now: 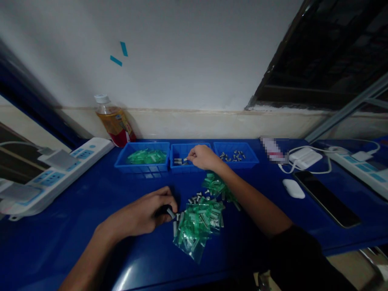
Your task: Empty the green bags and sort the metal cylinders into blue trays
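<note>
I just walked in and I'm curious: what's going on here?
A person's right hand is at the middle blue plastic bin of small grey pieces, fingers pinched together. Their left hand has a small grey cylinder between finger and thumb, beside a pile of green-tinted plastic packets on the blue table. The left blue bin holds green plastic pieces; the right, small silvery screw-like bits.

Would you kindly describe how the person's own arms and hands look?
The left hand and right hand are both bare, with no gloves, rings or watch to be seen. A plain black sleeve covers the right upper arm, ending near the elbow; no left sleeve shows.
</note>
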`<state>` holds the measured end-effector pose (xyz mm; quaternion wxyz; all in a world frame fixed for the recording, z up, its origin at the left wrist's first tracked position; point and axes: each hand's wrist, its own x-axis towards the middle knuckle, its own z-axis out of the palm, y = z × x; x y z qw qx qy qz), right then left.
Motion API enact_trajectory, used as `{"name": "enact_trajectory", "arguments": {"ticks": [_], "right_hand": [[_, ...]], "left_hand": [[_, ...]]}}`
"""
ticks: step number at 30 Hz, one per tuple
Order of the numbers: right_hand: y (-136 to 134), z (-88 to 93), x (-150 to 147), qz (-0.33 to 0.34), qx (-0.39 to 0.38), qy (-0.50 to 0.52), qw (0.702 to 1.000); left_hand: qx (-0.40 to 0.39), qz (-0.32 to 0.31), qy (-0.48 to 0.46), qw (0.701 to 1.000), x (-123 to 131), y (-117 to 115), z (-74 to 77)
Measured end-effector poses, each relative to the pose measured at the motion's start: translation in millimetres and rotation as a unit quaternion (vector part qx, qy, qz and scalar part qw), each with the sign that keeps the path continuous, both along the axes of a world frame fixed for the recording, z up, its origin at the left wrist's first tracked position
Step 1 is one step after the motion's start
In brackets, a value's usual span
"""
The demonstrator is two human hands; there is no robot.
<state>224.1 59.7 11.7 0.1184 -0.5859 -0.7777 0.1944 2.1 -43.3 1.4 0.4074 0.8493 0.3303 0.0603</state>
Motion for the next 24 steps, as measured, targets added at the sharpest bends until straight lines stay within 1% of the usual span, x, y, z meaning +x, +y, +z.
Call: {"name": "enact_trajectory", "arguments": {"ticks": [1, 3, 5, 7, 10, 12, 14, 17, 20, 22, 24], "right_hand": [[4, -1.8, -5, -0.01, -0.004, -0.002, 1.0], [10, -4.6, -13, -0.032, 0.016, -0.011, 0.999], [13, -6.1, -19, -0.029, 0.029, -0.034, 0.999], [15, -6.7, -22, 0.008, 0.016, -0.056, 0.998], [18, -5.8, -23, 0.074, -0.01, -0.051, 0.996], [19, -4.5, -24, 0.099, -0.016, -0.04, 0.994], [19, -3.3, -24, 0.109, -0.022, -0.035, 0.993], [16, -2.6, -23, 0.109, -0.031, -0.03, 0.993], [9, -3.6, -20, 0.102, -0.009, -0.023, 0.994], [5, -4.5, -16, 0.092, 0.007, -0.012, 0.996], [2, -5.0, -13, 0.085, 0.0, 0.008, 0.996]], "left_hand": [[-0.001, 0.0, -0.002, 1.0, 0, 1, -0.7], [0.001, 0.005, -0.002, 1.0, -1, 2, -2.1], [0.008, 0.008, 0.0, 1.0, -2, 3, -3.5], [0.016, 0.006, 0.002, 1.0, -3, 3, -4.9], [0.023, 0.004, 0.008, 1.0, -3, 3, -6.4], [0.027, 0.006, 0.013, 1.0, -3, 3, -7.5], [0.037, 0.013, 0.017, 0.999, -2, 4, -9.0], [0.069, 0.045, 0.01, 0.997, -1, 7, -12.0], [0.117, 0.085, -0.007, 0.989, 2, 11, -14.0], [0.149, 0.1, -0.023, 0.984, 3, 12, -14.2], [0.17, 0.106, -0.033, 0.979, 5, 12, -13.8]]}}
